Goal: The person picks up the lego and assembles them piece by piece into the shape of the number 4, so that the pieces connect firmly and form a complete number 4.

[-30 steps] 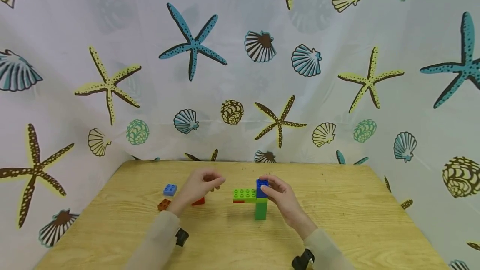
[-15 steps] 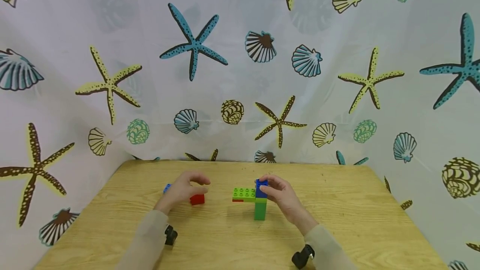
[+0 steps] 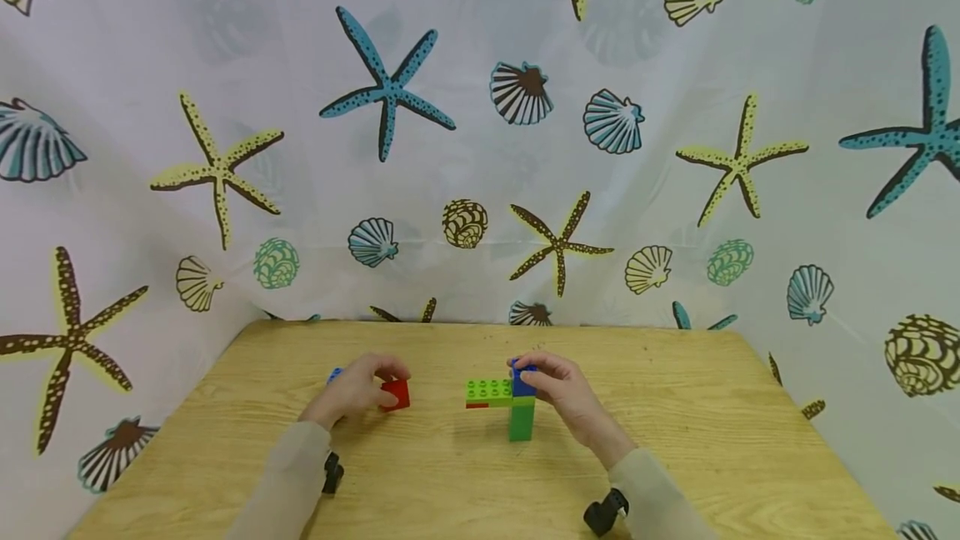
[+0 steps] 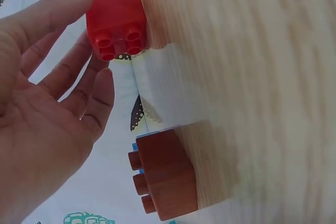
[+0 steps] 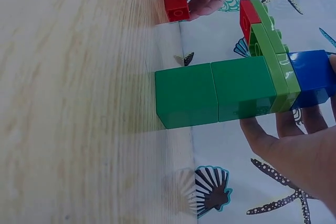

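My left hand [image 3: 352, 394] grips a red brick [image 3: 398, 395] lying on the table; in the left wrist view the thumb is on its edge, with the other fingers curled behind. Its studs face sideways. On the right my right hand [image 3: 573, 407] holds the dark blue brick [image 3: 524, 383] on top of an upright tower, thumb on the near side and fingers behind. Below it, a lime green piece [image 3: 487, 391] juts left over two stacked green bricks [image 5: 215, 95]. A small red piece [image 5: 249, 18] hangs under the outer end of the lime green part.
Near my left hand lie an orange-brown brick [image 4: 167, 176], on its side, and a light blue brick [image 3: 334, 374], mostly hidden by that hand in the head view. A patterned cloth [image 3: 465, 148] stands behind the wooden table [image 3: 720, 423] and along its sides.
My left hand has moved left and down from the middle of the table, opened over the red brick and taken hold of it. The right hand stays on the tower's blue brick.
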Demonstrator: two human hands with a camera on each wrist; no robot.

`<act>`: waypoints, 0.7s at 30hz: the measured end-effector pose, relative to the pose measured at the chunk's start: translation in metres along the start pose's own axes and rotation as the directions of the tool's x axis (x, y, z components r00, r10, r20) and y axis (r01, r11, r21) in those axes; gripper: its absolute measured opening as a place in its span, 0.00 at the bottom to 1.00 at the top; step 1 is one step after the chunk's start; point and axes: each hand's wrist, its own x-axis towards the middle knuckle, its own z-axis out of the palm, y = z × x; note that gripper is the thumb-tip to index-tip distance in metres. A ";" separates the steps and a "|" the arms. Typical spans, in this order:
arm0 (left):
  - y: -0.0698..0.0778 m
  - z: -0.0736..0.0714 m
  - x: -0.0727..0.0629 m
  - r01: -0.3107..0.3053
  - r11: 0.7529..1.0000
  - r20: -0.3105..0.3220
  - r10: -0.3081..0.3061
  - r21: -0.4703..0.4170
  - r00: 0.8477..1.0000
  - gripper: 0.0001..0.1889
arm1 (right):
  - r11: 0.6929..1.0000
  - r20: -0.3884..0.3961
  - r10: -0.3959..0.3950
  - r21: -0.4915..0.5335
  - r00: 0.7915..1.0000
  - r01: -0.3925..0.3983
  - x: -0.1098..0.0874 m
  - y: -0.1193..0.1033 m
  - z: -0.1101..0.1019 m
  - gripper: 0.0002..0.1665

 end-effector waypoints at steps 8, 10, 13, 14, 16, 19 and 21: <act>-0.002 0.006 0.000 0.059 0.998 0.025 -0.059 0.003 0.998 0.21 | 0.997 -0.027 -0.004 -0.076 1.000 0.002 0.002 0.004 -0.001 0.16; -0.002 0.007 0.001 0.062 0.998 0.023 -0.062 -0.003 0.998 0.22 | 0.995 -0.024 -0.011 -0.097 1.000 0.009 0.002 0.004 -0.001 0.17; -0.001 0.008 0.003 0.075 0.997 0.010 -0.075 -0.005 0.997 0.22 | 0.995 -0.016 -0.021 -0.100 1.000 0.020 0.001 0.004 -0.001 0.19; 0.000 0.009 0.003 0.073 0.997 0.004 -0.073 0.002 0.997 0.22 | 0.995 -0.016 -0.024 -0.101 1.000 0.022 0.001 0.004 -0.001 0.20; 0.001 0.010 0.003 0.063 0.998 -0.005 -0.063 0.015 0.998 0.21 | 0.995 -0.015 -0.025 -0.099 1.000 0.023 -0.001 0.003 -0.001 0.21; 0.005 0.013 0.003 0.039 0.999 -0.018 -0.039 0.033 0.999 0.19 | 0.994 -0.016 -0.033 -0.102 0.999 0.031 -0.001 0.004 0.000 0.22; 0.008 0.015 0.002 0.015 0.999 -0.021 -0.014 0.052 1.000 0.18 | 0.994 -0.015 -0.038 -0.106 0.999 0.036 -0.001 0.004 0.000 0.22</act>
